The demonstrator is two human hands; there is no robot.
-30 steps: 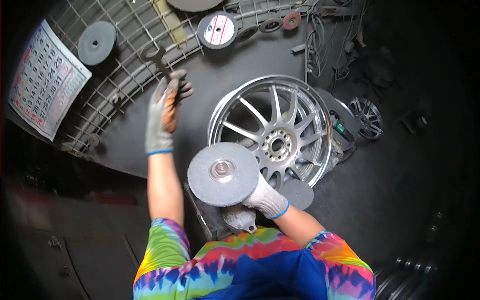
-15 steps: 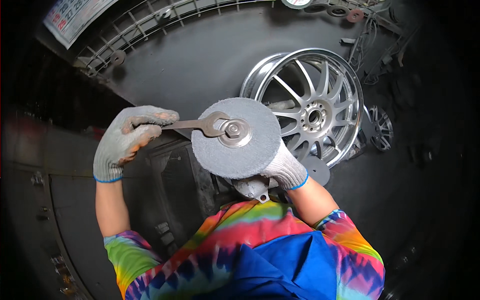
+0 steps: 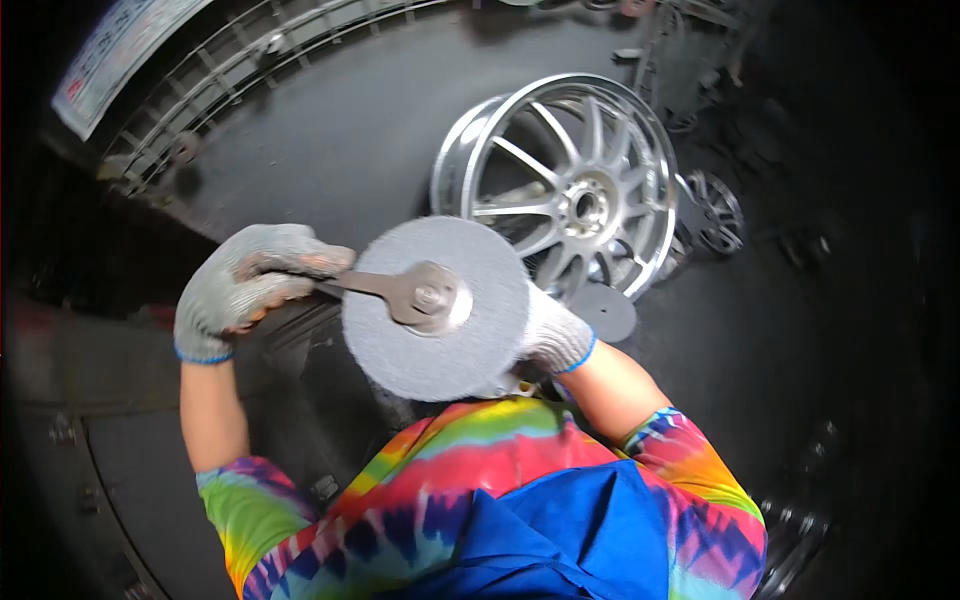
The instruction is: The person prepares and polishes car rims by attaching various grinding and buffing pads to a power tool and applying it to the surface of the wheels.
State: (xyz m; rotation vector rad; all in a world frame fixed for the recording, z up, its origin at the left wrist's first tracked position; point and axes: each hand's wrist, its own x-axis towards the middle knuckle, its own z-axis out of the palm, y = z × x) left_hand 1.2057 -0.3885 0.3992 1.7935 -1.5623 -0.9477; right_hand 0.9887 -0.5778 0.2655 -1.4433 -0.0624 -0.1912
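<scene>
My left hand (image 3: 255, 287), in a grey knitted glove with worn fingertips, pinches the handle of an open-end wrench (image 3: 366, 284). The wrench's jaws are around the nut (image 3: 428, 297) at the middle of a round, grey abrasive disc (image 3: 440, 365). A metal washer lies beneath the nut. Behind the disc's right edge is my right hand (image 3: 558, 330), in a light knitted glove. Its fingers are hidden by the disc, so what they grip does not show. A bit of a metal tool (image 3: 500, 386) peeks out below the disc, close to my shirt.
A silver multi-spoke wheel rim (image 3: 600, 180) leans beyond the disc. Beside its lower edge is a flat grey disc (image 3: 603, 312). Another small wheel (image 3: 716, 212) lies farther right. A wire rack (image 3: 235, 75) runs along the far left, near a printed sheet (image 3: 125, 60).
The wrench has come onto the nut and now surrounds it. The abrasive disc has shifted left and slightly down in view. The wheel has shifted left and up as the view moved.
</scene>
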